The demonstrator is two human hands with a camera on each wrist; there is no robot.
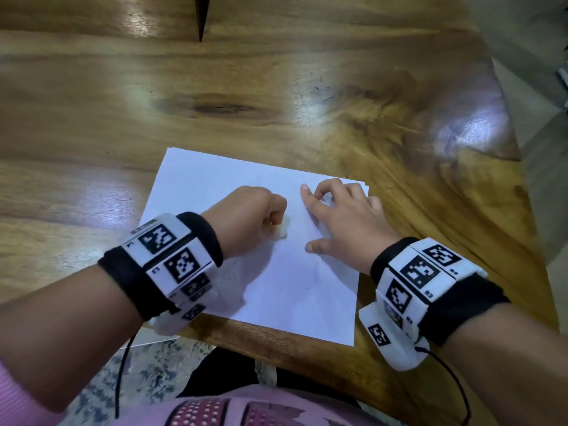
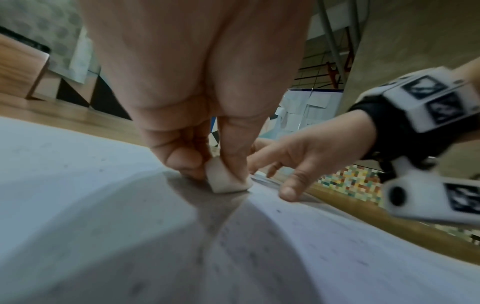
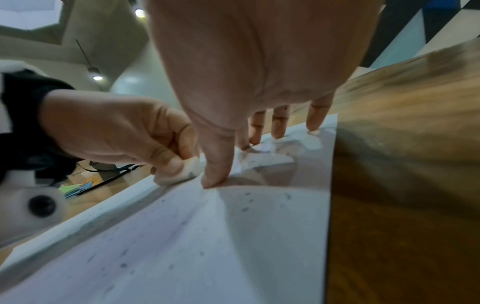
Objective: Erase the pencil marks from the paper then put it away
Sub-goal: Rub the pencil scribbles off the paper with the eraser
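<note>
Head: paper (image 1: 276, 272) lies flat on the table (image 1: 276, 96), at its near edge; a second sheet seems to peek out under the paper's far edge. Left hand (image 1: 246, 216) is curled into a fist over the paper's middle, pinching a white eraser (image 1: 282, 230) down against the sheet. Right hand (image 1: 347, 219) is just right of the eraser, fingers spread and propped on their tips, thumb down too, pinning the paper. Both wrists carry marker bands (image 1: 167, 259) with cables trailing off the near edge of the table.

Left wrist: eraser (image 2: 226, 181) is clamped between thumb and fingers (image 2: 187, 160), bottom face touching the paper (image 2: 103, 205). Grey crumbs are scattered on the paper nearer the camera. Right hand's thumb (image 2: 291, 189) presses the paper just beyond the eraser.

Right wrist: thumb tip (image 3: 213, 181) is planted, and the paper (image 3: 233, 246) buckles into a ridge beside it. The other fingertips (image 3: 278, 131) are on the paper's far part. Left hand (image 3: 116, 131) grips the eraser (image 3: 179, 172) almost against that thumb.

Handling guess: the paper is thin, light, limp, and creases easily, and the ridge is the tear or crease risk under hard rubbing. Best held flat near the rubbed spot; lifted later by an edge or corner. The paper's right edge is close to the table edge. Nothing else sits on the paper; the crumbs need brushing off.
</note>
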